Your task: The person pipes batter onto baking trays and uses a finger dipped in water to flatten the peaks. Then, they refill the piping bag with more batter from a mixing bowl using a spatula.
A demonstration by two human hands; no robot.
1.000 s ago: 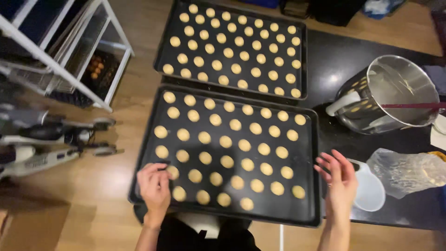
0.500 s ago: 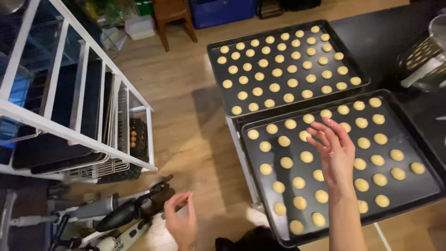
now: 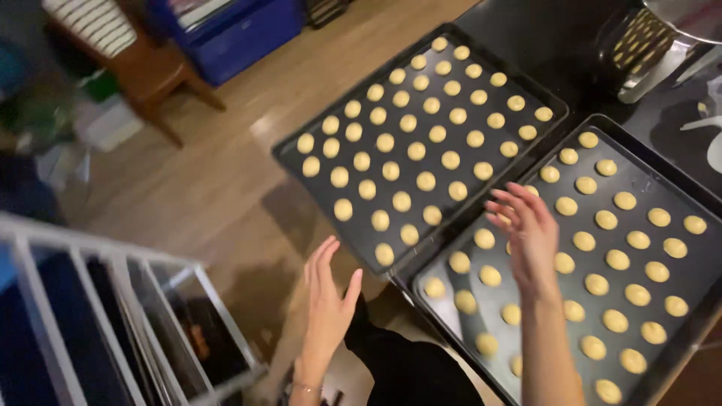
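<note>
Two black baking trays lie side by side, each covered with several rows of small round pale dough pieces. The far tray (image 3: 289, 158) is at the upper middle, the near tray (image 3: 662, 162) at the right. My right hand (image 3: 526, 237) hovers open over the near tray's left part, fingers spread, holding nothing. My left hand (image 3: 327, 297) is open in the air left of the near tray's corner, over the wooden floor, holding nothing.
A white metal rack (image 3: 98, 323) with dark shelves stands at the lower left. A wooden chair (image 3: 154, 79) and a blue bin (image 3: 241, 30) are at the back. A metal pot (image 3: 662, 37) sits on the dark counter (image 3: 556, 37) at the upper right.
My view has swung left and up. Both hands came off the near tray's front edge; the right now hovers over the tray and the left has risen beside it.
</note>
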